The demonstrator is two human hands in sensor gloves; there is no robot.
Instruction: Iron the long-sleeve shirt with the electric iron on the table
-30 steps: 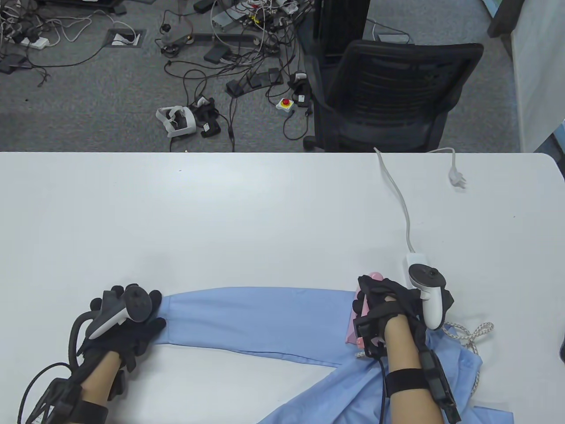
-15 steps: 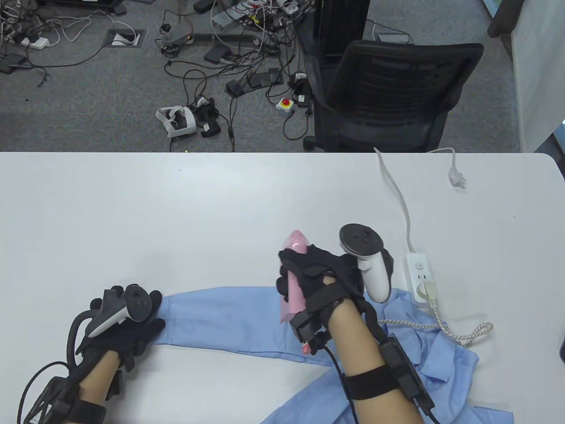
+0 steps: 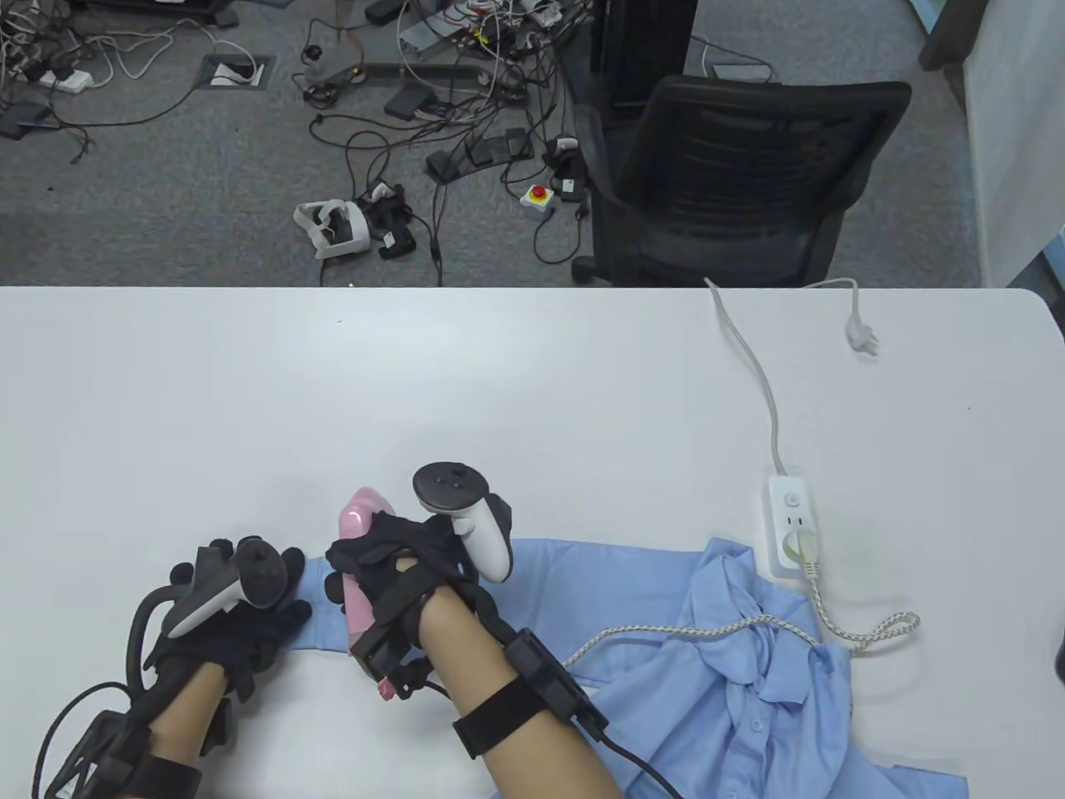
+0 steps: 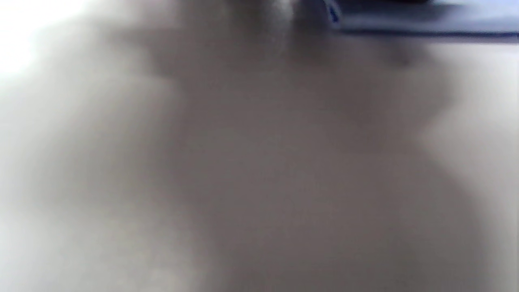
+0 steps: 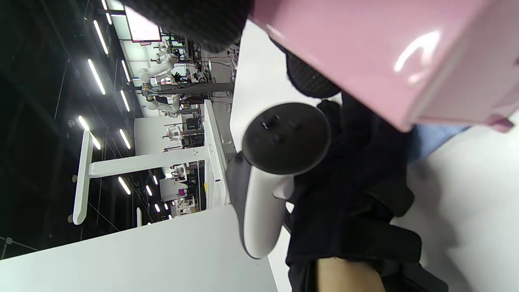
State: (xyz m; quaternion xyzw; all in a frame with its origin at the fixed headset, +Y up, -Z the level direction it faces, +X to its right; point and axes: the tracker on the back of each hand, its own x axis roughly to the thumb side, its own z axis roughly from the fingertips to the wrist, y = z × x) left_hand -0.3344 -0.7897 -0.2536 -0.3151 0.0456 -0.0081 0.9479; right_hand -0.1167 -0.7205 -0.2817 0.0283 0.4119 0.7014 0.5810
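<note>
Both hands work near the front edge of the table (image 3: 499,374) in the table view. The left hand (image 3: 237,612) lies flat, fingers spread, pressing the cuff end of the shirt's sleeve (image 3: 582,574) onto the tabletop. The right hand (image 3: 399,574) has its fingers wrapped round the pink iron (image 3: 359,566), which sits on the sleeve just beside the left hand, nose pointing away from the person. The light blue shirt (image 3: 749,691) lies bunched at the front right, its sleeve stretched leftward. A braided cord (image 3: 707,628) runs from the iron across the shirt to a white power strip (image 3: 792,524) on the table's right.

Nothing can be made out in the left wrist view beyond a grey blur.

Seen from the right wrist, the iron's pink body (image 5: 385,56) fills the upper right, gloved fingers (image 5: 202,18) curled over it, and the left hand (image 5: 352,194) with its tracker (image 5: 279,162) rests on the white table beside a strip of blue cloth.
</note>
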